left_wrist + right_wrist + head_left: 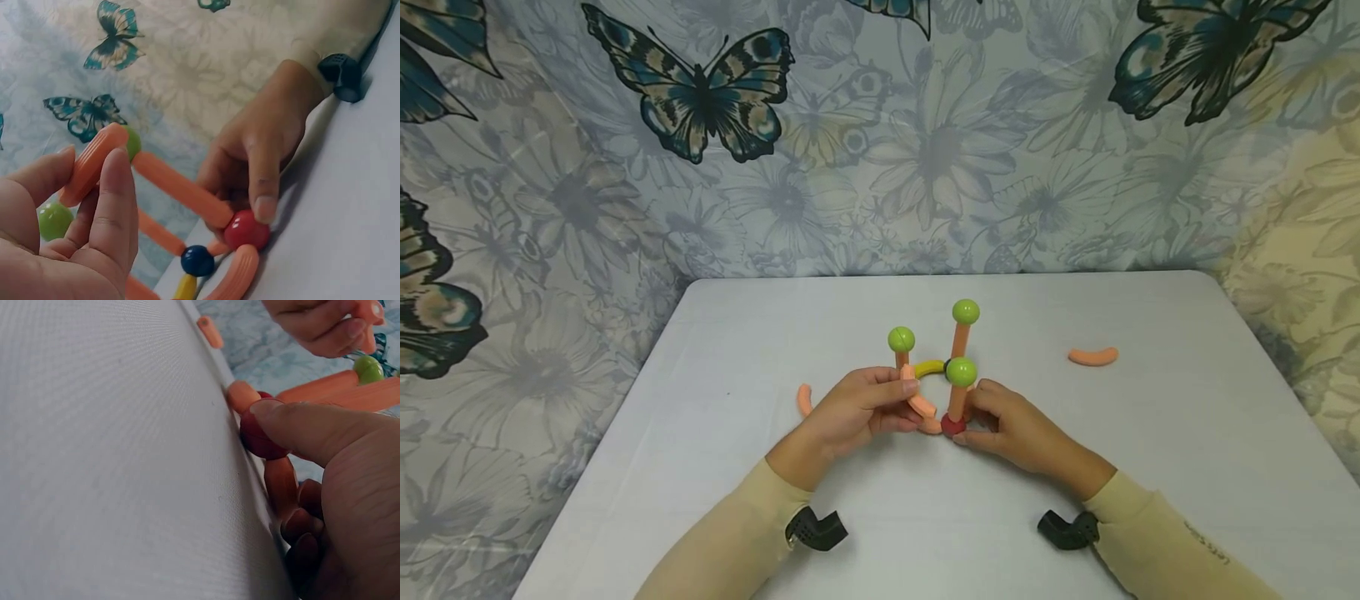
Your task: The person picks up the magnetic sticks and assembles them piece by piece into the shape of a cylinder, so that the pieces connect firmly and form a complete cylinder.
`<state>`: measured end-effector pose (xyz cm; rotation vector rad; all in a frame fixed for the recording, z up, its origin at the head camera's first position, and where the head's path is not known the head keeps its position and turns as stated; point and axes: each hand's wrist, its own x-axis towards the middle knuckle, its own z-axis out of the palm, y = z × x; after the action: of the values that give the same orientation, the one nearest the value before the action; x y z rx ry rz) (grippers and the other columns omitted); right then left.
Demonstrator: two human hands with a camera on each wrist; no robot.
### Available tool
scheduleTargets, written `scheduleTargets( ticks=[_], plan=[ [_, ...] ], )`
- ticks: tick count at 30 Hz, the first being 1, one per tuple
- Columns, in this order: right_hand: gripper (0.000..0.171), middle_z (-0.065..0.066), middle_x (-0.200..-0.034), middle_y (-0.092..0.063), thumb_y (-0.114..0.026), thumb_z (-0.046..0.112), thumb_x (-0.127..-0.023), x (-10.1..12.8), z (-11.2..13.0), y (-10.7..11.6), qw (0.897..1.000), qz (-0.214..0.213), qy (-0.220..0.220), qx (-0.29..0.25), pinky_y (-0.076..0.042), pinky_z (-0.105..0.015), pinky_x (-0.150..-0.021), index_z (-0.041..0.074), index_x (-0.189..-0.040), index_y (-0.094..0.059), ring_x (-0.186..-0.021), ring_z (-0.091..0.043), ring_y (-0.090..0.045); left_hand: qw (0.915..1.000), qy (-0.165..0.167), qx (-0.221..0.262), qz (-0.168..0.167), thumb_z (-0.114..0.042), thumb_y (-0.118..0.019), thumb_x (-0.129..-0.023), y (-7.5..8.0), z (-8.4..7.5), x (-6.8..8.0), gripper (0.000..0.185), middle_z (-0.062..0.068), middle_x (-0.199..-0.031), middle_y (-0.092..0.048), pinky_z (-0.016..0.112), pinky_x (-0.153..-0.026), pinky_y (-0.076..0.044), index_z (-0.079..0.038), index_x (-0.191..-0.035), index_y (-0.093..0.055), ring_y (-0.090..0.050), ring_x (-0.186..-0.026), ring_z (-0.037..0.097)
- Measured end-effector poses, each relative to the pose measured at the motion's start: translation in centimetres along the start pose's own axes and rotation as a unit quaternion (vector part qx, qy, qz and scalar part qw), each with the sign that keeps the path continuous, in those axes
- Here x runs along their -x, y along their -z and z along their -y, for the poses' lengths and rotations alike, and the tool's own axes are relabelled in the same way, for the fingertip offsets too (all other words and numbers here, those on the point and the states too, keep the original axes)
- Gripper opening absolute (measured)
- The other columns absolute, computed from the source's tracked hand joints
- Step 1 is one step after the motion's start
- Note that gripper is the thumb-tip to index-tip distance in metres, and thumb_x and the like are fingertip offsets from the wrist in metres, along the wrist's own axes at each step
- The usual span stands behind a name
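A toy frame of orange rods and balls stands mid-table. Three upright orange rods carry green balls (966, 312). My right hand (972, 425) pinches the red ball (952, 426) at the foot of the nearest upright rod (958, 400), with the thumb (312, 428) pressed on the red ball (259, 434). My left hand (904, 398) pinches a loose curved orange rod (94, 164) between thumb and fingers, just left of that upright. A dark blue ball (197, 260) and a yellow curved piece (928, 367) join the base, and another curved orange rod (234, 275) lies against the red ball.
A loose curved orange piece (1093, 357) lies to the right on the white table (1187, 467). Another one (804, 399) lies left of my left hand. A butterfly-print cloth (700, 100) hangs behind the table.
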<state>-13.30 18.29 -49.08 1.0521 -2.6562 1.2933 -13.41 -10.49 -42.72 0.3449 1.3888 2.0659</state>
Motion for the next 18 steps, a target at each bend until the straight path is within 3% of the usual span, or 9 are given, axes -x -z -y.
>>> scheduleTargets(
  ticks=[3, 5, 12, 18],
  plan=[
    [0.031, 0.005, -0.094, -0.057, -0.094, 0.016, -0.091, 0.0, -0.1, 0.0, 1.0, -0.002, 0.012, -0.004, -0.046, -0.027, -0.065, 0.027, -0.112, -0.074, -0.08, -0.013, -0.053, 0.9997, -0.013, 0.022, 0.001, -0.009, -0.06, -0.111, -0.5, 0.3, -0.3, 0.014, 0.013, -0.101, -0.08, 0.053, -0.099, -0.055, 0.0, -0.108, -0.071, -0.079, -0.093, 0.028],
    [0.031, 0.005, -0.096, -0.058, -0.093, 0.017, -0.091, 0.0, -0.1, 0.0, 1.0, 0.0, 0.012, -0.008, -0.046, -0.027, -0.066, 0.027, -0.113, -0.074, -0.081, -0.014, -0.054, 0.9992, -0.02, 0.034, -0.008, -0.008, -0.059, -0.112, -0.9, 0.3, -0.5, 0.014, 0.012, -0.101, -0.08, 0.056, -0.099, -0.054, -0.002, -0.106, -0.07, -0.079, -0.089, 0.024],
    [0.034, 0.009, -0.106, -0.063, -0.093, 0.016, -0.091, 0.0, -0.1, 0.1, 1.0, 0.012, -0.002, -0.021, -0.05, -0.029, -0.068, 0.026, -0.118, -0.075, -0.086, -0.014, -0.058, 0.9964, -0.033, 0.062, -0.049, -0.009, -0.059, -0.113, -1.5, 0.2, -0.6, 0.017, 0.01, -0.102, -0.079, 0.029, -0.084, -0.062, -0.003, -0.105, -0.072, -0.077, -0.09, 0.016],
    [0.033, 0.011, -0.112, -0.065, -0.092, 0.016, -0.092, 0.0, 0.0, 0.2, 1.0, 0.015, 0.002, -0.024, -0.051, -0.03, -0.071, 0.025, -0.118, -0.074, -0.088, -0.015, -0.06, 0.9949, -0.039, 0.069, -0.062, -0.009, -0.056, -0.114, -1.7, 0.3, -0.7, 0.023, 0.012, -0.104, -0.079, 0.027, -0.085, -0.061, -0.001, -0.108, -0.077, -0.077, -0.092, 0.015]
  ],
)
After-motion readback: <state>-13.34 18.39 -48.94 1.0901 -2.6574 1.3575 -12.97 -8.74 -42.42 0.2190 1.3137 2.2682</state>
